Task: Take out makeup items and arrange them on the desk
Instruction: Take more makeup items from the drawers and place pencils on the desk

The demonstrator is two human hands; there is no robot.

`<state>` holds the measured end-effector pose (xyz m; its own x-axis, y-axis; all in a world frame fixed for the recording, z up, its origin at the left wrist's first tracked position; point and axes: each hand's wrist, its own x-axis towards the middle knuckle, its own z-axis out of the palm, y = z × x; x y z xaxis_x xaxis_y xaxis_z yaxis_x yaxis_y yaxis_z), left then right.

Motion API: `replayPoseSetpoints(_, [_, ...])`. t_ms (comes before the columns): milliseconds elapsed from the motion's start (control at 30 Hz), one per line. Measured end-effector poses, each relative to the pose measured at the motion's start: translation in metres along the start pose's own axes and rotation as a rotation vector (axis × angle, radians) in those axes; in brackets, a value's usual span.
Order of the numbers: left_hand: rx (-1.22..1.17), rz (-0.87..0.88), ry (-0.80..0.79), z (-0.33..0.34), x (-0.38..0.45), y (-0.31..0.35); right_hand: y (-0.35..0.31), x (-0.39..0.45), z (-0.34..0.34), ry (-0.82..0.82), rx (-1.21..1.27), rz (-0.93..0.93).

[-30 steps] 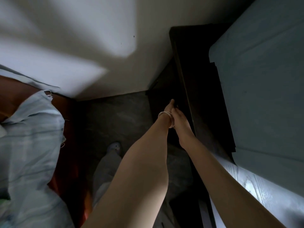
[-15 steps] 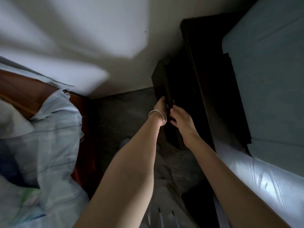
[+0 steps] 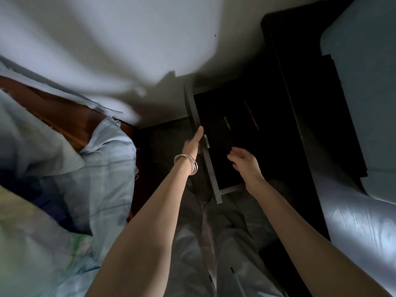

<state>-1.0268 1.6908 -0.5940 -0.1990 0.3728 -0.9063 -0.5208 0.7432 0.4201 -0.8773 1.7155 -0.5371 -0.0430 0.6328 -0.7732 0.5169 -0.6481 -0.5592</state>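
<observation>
We see a dark drawer (image 3: 233, 133) pulled out from under the pale wood-grain table (image 3: 353, 221); inside it lie 2 slim stick-like items, one pale (image 3: 226, 123) and one reddish (image 3: 251, 115), too dim to identify. Our left hand (image 3: 192, 144), with thin silver bangles (image 3: 186, 162) at the wrist, grips the grey drawer front (image 3: 203, 146), thumb along its edge. Our right hand (image 3: 244, 161) hovers over the drawer, fingers loosely extended and holding nothing. Light blue bedding (image 3: 75, 168) lies at left.
</observation>
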Motion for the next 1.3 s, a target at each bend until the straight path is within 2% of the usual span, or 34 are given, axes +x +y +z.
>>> replayPoseSetpoints(100, [-0.012,0.003,0.036,-0.01,-0.013,0.006,0.005,0.008,0.001,0.013,-0.028,-0.005])
replayPoseSetpoints(167, [0.0,0.052,0.124,-0.012,-0.018,0.005,0.007,0.014,0.003,0.033,-0.08,-0.026])
replayPoseSetpoints(267, [0.057,0.363,0.35,-0.015,-0.031,0.005,0.012,0.03,0.01,0.071,-0.233,-0.047])
replayPoseSetpoints(367, [0.108,0.643,0.475,-0.015,-0.039,0.002,0.019,0.05,0.022,0.122,-0.496,-0.028])
replayPoseSetpoints(433, [0.187,0.779,0.47,-0.014,-0.044,0.002,0.022,0.06,0.032,0.148,-0.653,0.003])
replayPoseSetpoints(533, [0.383,0.9,0.352,-0.011,-0.045,-0.002,0.027,0.072,0.043,0.152,-0.82,0.02])
replayPoseSetpoints(633, [0.55,0.913,0.249,-0.008,-0.04,-0.011,0.036,0.081,0.048,0.15,-0.975,-0.011])
replayPoseSetpoints(733, [0.622,0.894,0.228,-0.008,-0.038,-0.013,0.039,0.081,0.049,0.143,-1.074,-0.071])
replayPoseSetpoints(800, [0.658,0.868,0.214,-0.009,-0.041,-0.01,0.035,0.073,0.048,0.129,-0.979,-0.077])
replayPoseSetpoints(933, [0.71,0.718,0.156,-0.005,-0.055,-0.001,0.009,0.033,0.036,0.131,-0.599,-0.121])
replayPoseSetpoints(1100, [0.428,0.502,-0.021,0.02,-0.096,0.009,-0.018,-0.051,0.001,0.062,-0.341,-0.171])
replayPoseSetpoints(1200, [0.459,0.488,-0.16,0.033,-0.128,0.014,-0.02,-0.095,-0.024,0.093,-0.224,-0.145])
replayPoseSetpoints(1300, [0.52,0.555,-0.266,0.052,-0.157,0.012,-0.014,-0.13,-0.046,0.144,-0.025,-0.093])
